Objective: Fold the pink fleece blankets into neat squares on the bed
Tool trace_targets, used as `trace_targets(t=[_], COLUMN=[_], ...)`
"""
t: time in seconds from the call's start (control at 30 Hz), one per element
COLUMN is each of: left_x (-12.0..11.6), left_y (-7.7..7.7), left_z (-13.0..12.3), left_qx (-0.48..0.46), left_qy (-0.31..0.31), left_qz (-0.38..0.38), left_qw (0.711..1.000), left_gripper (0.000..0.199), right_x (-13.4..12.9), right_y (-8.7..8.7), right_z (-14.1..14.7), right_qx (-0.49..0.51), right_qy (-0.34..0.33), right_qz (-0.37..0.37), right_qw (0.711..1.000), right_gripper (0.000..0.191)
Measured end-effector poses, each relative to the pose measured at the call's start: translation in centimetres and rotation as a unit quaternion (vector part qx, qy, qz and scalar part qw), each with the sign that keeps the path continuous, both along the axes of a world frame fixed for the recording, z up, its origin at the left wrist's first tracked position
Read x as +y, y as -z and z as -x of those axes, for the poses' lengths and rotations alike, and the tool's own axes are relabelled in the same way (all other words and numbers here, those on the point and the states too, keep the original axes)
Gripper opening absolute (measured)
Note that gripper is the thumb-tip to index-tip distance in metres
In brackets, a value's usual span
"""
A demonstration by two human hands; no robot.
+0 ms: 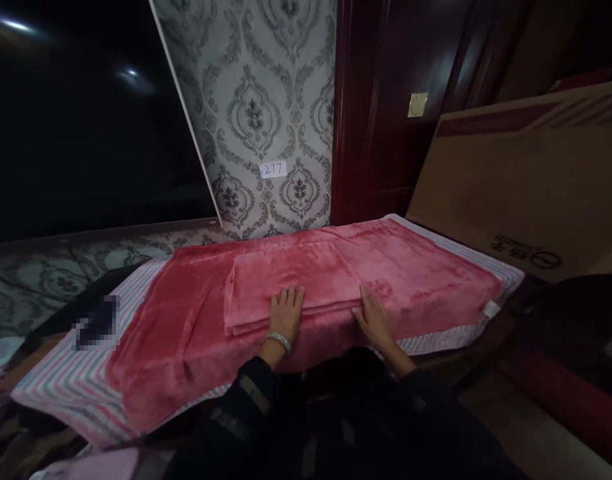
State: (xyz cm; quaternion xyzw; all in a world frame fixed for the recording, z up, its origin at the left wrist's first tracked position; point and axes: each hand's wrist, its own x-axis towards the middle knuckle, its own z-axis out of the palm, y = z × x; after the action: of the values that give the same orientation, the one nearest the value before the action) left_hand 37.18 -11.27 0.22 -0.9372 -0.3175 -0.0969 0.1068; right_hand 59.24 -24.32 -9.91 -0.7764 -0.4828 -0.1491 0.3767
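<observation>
Centrally, a folded, rectangular pink plush cloth (289,277) lies on a wide pink plush blanket (431,267) — itself spread over pastel striped fabric (53,387). The left hand (286,316) rests unclenched on the cloth's front edge; the right hand (375,321) touches its near right corner — whether gripping, I cannot tell.

The left hand (286,315) lies on the front edge of a folded pink cloth (291,273), the right hand (376,321) at its near right corner, pink blanket (436,267) spread beneath
</observation>
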Motion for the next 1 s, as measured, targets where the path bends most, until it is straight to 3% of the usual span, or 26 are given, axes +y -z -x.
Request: trace_targets(t=[0.17, 0.47, 0.6, 0.67, 0.73, 0.83, 1.0], left_x=[0.2, 1.2, 1.3, 1.6, 2.2, 3.6, 6.5], left_y=[0.1, 2.2, 1.4, -0.4, -3.3, -9.3, -19.5], left_z=[-0.7, -2.0, -1.8, -1.7, -1.7, -2.1, -3.0], left_qx=[0.011, -0.066, -0.052, -0.046, -0.054, -0.093, -0.171], left_qy=[-0.027, 0.013, 0.052, 0.057, 0.056, 0.058, 0.101], left_qz=[-0.044, -0.115, -0.106, -0.075, -0.037, 0.026, 0.135], left_qw=[0.999, 0.991, 0.992, 0.995, 0.996, 0.994, 0.971], left_gripper=[0.062, 0.048, 0.043, 0.044, 0.045, 0.043, 0.023], right_x=[0.3, 0.5, 0.1, -0.4, -1.0, -1.0, 2.3], right_y=[0.7, 2.0, 1.1, 0.4, -0.3, -1.2, -3.7], right_z=[0.7, 0.4, 0.9, 1.6, 2.4, 3.6, 5.3], right_qx=[0.008, 0.050, 0.136, 0.217, 0.302, 0.409, 0.579], right_qy=[0.012, -0.003, -0.029, -0.034, -0.033, -0.044, -0.130], right_qz=[-0.032, -0.088, -0.123, -0.166, -0.218, -0.255, -0.209], right_qw=[0.999, 0.995, 0.982, 0.961, 0.927, 0.875, 0.777], right_gripper=[0.066, 0.068, 0.073, 0.077, 0.076, 0.070, 0.066])
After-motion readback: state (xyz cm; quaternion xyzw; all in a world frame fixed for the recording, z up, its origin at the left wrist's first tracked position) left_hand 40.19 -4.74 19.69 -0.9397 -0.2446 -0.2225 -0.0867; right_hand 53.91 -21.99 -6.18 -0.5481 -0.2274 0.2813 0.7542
